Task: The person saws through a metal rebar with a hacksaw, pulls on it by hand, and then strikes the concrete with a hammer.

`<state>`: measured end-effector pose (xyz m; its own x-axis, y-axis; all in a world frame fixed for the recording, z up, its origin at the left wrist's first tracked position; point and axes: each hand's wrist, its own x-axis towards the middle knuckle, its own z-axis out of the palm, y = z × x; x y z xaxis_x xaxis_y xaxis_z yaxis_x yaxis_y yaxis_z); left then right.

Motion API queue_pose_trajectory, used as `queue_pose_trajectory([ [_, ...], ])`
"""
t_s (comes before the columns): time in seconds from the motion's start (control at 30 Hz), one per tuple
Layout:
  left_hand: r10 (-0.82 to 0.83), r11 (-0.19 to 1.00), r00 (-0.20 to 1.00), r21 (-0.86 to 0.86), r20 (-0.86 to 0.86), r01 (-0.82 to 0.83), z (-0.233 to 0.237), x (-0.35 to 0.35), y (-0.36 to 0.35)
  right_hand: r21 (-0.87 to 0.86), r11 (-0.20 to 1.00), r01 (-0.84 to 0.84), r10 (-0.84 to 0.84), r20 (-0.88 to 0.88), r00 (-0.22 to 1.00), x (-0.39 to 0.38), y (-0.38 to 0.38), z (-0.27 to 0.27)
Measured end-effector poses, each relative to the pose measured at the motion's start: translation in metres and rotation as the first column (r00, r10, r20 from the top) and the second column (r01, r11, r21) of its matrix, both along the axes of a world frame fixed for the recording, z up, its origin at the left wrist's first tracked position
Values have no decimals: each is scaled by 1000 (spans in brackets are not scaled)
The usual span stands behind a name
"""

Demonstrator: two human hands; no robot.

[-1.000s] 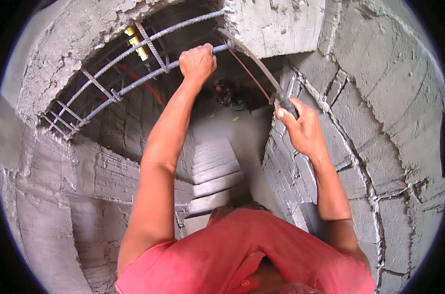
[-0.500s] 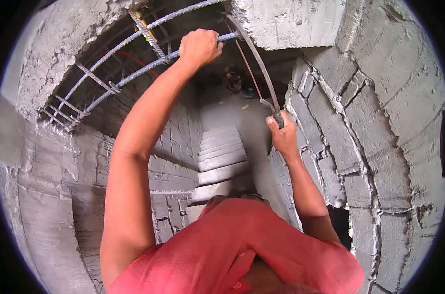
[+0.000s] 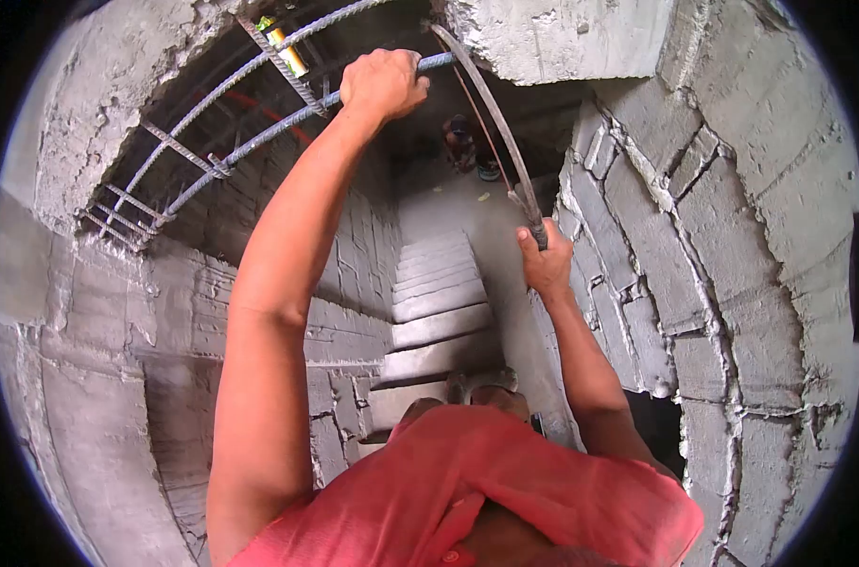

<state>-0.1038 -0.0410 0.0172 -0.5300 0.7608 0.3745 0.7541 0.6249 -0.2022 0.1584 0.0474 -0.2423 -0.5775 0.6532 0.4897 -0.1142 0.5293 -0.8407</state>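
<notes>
My left hand (image 3: 384, 87) is wrapped around a thick ribbed rebar (image 3: 268, 132) overhead, near the bar's right end. My right hand (image 3: 546, 260) grips the handle of a hacksaw (image 3: 496, 111), thumb lying along it. The saw's curved frame reaches up from my fist, and its thin reddish-brown blade crosses the view beside the rebar, just right of my left hand. A second curved rebar (image 3: 223, 87) runs above the first, with short cross bars (image 3: 179, 148) between them.
Concrete steps (image 3: 441, 307) descend ahead below me. At the bottom is another person (image 3: 459, 142) beside a bucket (image 3: 488, 171). A broken concrete edge (image 3: 566, 42) hangs at top right. Rough block walls (image 3: 732, 265) flank the stairs, and a yellow-labelled object (image 3: 285, 47) shows behind the bars.
The view has shifted slightly, showing more of the steps and my feet. My left hand stays on the rebar; the hacksaw keeps nearly the same place in my right hand.
</notes>
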Motion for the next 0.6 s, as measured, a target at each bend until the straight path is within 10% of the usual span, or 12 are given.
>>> queue_pose_trajectory([
  [0.6,121,966,986,243,-114,-91,-19,14,6,97,995,39,-67,308,949,112,9,138],
])
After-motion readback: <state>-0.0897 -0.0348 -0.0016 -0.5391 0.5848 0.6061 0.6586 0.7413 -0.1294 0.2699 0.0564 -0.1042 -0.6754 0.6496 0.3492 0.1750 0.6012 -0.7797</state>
